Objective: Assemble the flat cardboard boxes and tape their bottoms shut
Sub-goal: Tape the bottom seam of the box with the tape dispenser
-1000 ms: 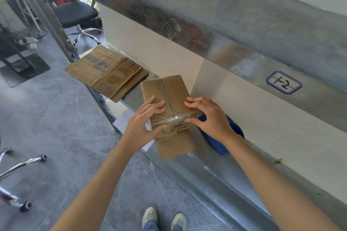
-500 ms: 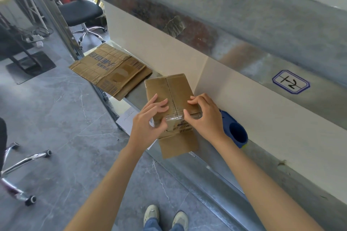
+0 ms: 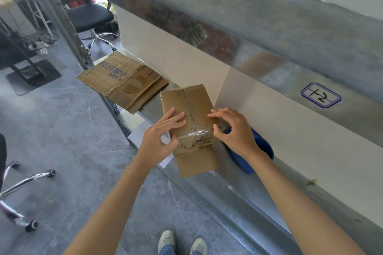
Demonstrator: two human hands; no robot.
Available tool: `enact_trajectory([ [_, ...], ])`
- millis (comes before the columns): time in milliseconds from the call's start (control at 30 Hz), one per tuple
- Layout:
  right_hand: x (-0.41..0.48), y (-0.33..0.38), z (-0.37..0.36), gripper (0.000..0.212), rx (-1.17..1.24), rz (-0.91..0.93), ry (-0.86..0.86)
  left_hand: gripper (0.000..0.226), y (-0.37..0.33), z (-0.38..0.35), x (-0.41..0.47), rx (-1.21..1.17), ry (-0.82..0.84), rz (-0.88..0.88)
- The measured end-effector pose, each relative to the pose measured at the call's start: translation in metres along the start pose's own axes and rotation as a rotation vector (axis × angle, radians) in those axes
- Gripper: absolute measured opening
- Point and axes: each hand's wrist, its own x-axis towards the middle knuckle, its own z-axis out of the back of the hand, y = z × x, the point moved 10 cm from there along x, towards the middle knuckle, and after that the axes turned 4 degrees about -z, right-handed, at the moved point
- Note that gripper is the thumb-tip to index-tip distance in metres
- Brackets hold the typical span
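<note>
While you press tape strip (image 3: 194, 133) onto box (image 3: 192, 105) at front edge of metal ledge (image 3: 238, 188), head view:
- Left hand (image 3: 157, 140): fingers flat on top flaps, thumb on near face.
- Right hand (image 3: 238, 132): fingertips bent at tape end; pinching or pressing, cannot tell.
- Risk: uneven push slides box off ledge; tape wrinkles and lifts at seam.
- Count: one box, one strip, at least two flat boxes (image 3: 122, 80) stacked beyond, one blue object (image 3: 261, 149).

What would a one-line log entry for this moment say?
step: taping box bottom | left hand: fingers flat on box top | right hand: presses tape at box edge | flat cardboard: lies beside
</note>
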Motion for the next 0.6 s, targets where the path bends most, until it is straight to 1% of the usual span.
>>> enact_trajectory([
  [100,0.0032,0.0018,0.0043,0.023,0.018,-0.003,-0.064,0.05,0.005,-0.0013,0.0014,-0.019,-0.013,0.031],
  [200,0.0034,0.0025,0.005,0.021,0.031,0.004,-0.082,0.05,0.0068,-0.0026,0.0012,-0.05,0.012,0.041],
  [300,0.0017,-0.002,0.0045,0.02,0.071,-0.01,-0.03,0.05,0.0082,-0.0024,0.0003,-0.089,0.068,0.052],
  [367,0.0014,-0.0035,0.0044,0.024,0.07,-0.012,0.003,0.053,0.0069,-0.0026,0.0004,-0.074,0.102,0.047],
  [500,0.0044,0.0005,0.0071,0.027,0.018,-0.001,-0.009,0.055,0.0053,-0.0011,0.004,-0.054,0.09,0.058],
  [600,0.0036,-0.0035,0.0072,0.032,0.059,-0.024,0.047,0.056,0.0062,-0.0013,0.0036,-0.079,0.12,0.079],
])
